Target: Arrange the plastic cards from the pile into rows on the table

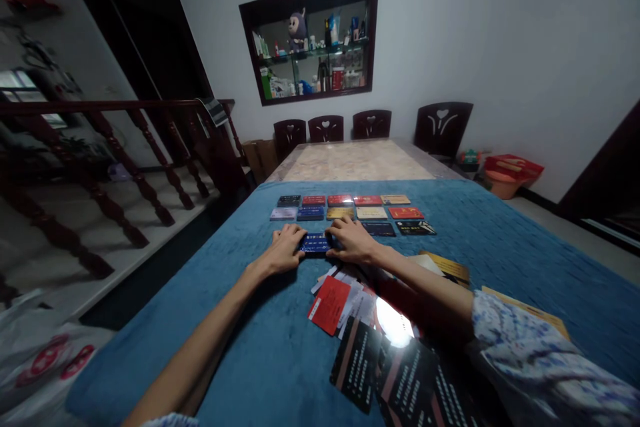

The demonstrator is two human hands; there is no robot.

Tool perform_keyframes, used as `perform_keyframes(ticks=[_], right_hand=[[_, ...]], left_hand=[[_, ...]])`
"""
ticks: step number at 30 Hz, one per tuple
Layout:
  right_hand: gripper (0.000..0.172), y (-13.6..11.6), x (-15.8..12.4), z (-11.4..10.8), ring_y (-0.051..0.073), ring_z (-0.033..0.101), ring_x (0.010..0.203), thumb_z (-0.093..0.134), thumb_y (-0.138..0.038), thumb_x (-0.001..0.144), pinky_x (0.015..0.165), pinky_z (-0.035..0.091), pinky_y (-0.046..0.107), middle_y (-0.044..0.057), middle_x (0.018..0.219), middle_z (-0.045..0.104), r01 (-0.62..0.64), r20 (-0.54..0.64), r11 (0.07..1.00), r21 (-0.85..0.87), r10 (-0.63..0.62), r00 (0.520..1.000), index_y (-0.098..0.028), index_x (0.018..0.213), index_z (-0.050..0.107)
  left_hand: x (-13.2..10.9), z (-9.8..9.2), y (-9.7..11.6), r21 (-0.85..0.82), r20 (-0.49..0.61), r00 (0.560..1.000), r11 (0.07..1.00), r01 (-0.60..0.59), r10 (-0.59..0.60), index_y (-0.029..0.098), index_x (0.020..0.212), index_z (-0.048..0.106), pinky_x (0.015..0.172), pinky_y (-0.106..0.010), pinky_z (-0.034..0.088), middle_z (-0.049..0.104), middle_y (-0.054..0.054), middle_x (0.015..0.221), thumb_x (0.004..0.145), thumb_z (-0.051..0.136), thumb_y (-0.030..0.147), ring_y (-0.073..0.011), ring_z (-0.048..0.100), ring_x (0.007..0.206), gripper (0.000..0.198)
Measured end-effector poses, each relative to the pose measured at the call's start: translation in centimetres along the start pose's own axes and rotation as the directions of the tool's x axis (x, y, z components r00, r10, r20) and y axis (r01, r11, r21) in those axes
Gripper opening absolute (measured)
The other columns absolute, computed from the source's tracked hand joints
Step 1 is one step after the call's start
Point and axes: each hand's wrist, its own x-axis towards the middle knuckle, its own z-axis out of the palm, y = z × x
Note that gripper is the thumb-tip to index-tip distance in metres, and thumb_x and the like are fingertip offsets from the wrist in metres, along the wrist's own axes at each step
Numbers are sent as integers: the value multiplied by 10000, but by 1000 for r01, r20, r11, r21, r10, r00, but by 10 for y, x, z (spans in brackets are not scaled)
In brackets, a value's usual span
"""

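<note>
A dark blue card [315, 243] with pale lettering lies at the near side of several rows of cards. My left hand [287, 248] grips its left edge, and my right hand [352, 240] has its fingers on the right edge. Beyond them are a blue card [311, 213], a gold card [340, 213] and a cream card [371, 213]. Farther off sits a red card [341, 200]. To the right is a black card [416, 228]. Below my right forearm, a loose pile holds a red card [331, 305] and black cards [356, 361] with printed text.
A blue cloth [240, 320] covers the near part of the table [345, 161]. Yellow cards [445, 267] lie under and beside my right forearm. Dark chairs [443, 128] stand around the far end. At the left are a wooden railing [115, 140] and a white plastic bag [50, 360].
</note>
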Motion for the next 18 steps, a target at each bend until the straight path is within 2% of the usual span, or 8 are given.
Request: perform_keyframes(ticks=[7,12,18], right_hand=[[462,3,18,-3,326,450,1199,682,-482,830,892,426,418,135,1249,583,-9,1,1000,9,9,1000,-227,1212,636],[454,3,35,-9,327,455,1197,675,-461,827,918,440,444,142,1263,579,-14,-2,1000,-27,13,1000,-210,1204,637],[446,7,54,-19,335,452,1207,642,-447,840,932,455,482,149,1284,577,-41,8,997,-62,42,999,-198,1211,626]], left_hand=[[9,-8,-15,-1,28,999,1000,27,-27,223,1290,503,1005,-483,385,514,-108,1313,818,610,184,-302,440,1251,485],[25,-12,-29,34,21,998,998,50,-51,227,1300,507,1019,-500,380,500,-107,1345,803,617,180,-320,406,1289,511],[45,-19,-41,62,5,998,996,60,-61,270,1305,527,996,-505,382,518,-88,1319,803,615,185,-314,423,1244,517]])
